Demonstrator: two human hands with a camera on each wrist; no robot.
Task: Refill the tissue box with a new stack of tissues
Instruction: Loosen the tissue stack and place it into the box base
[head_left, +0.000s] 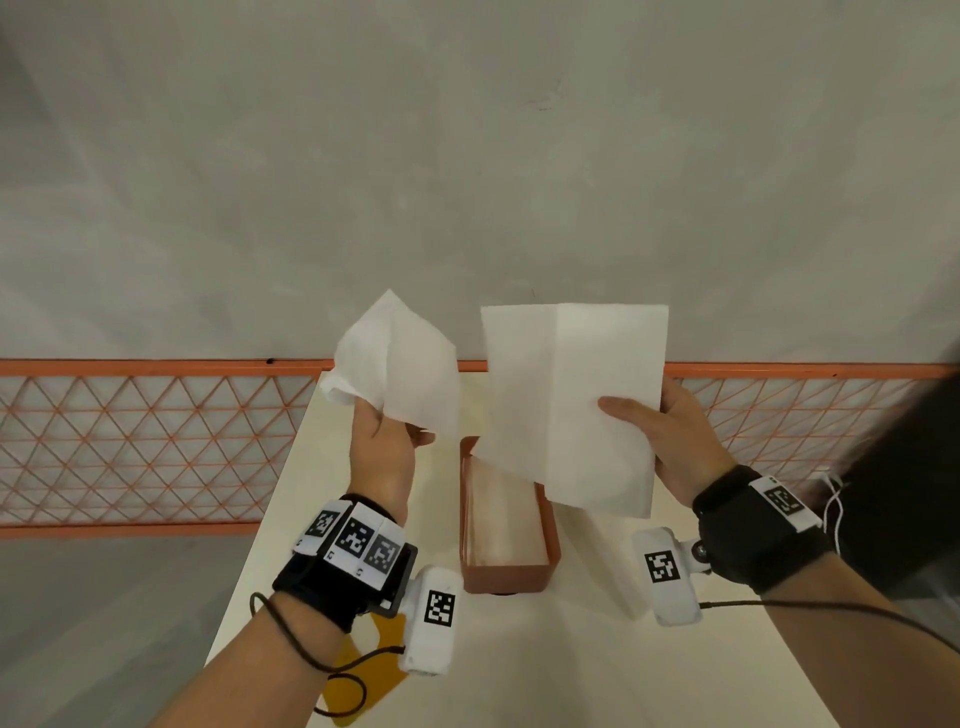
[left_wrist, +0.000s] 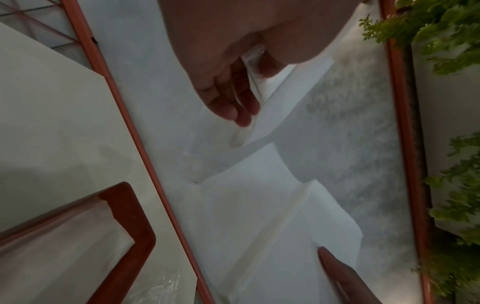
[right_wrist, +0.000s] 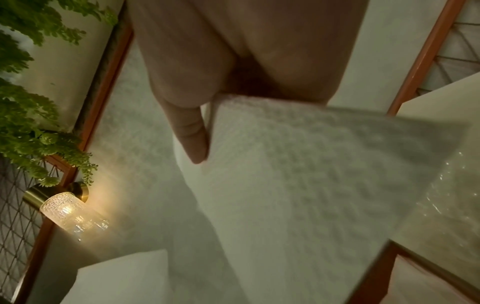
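An orange-brown open tissue box (head_left: 506, 571) stands on the cream table (head_left: 291, 519), with a clear plastic liner inside. Above it and to its left my left hand (head_left: 387, 441) pinches a crumpled white tissue (head_left: 400, 358). My right hand (head_left: 670, 431) holds up a larger flat white tissue sheet (head_left: 571, 405), thumb on its front face, over the box's far end. In the left wrist view my left fingers (left_wrist: 228, 98) grip the tissue (left_wrist: 265, 123) and the box corner (left_wrist: 130, 216) shows at lower left. In the right wrist view the thumb (right_wrist: 192, 133) presses the sheet (right_wrist: 298, 185).
An orange lattice railing (head_left: 130, 441) runs behind the table. A yellow object (head_left: 374, 670) lies on the table under my left wrist. A lit wall lamp (right_wrist: 64, 209) and green plants (right_wrist: 33, 133) show in the right wrist view; plants (left_wrist: 446, 41) also in the left wrist view.
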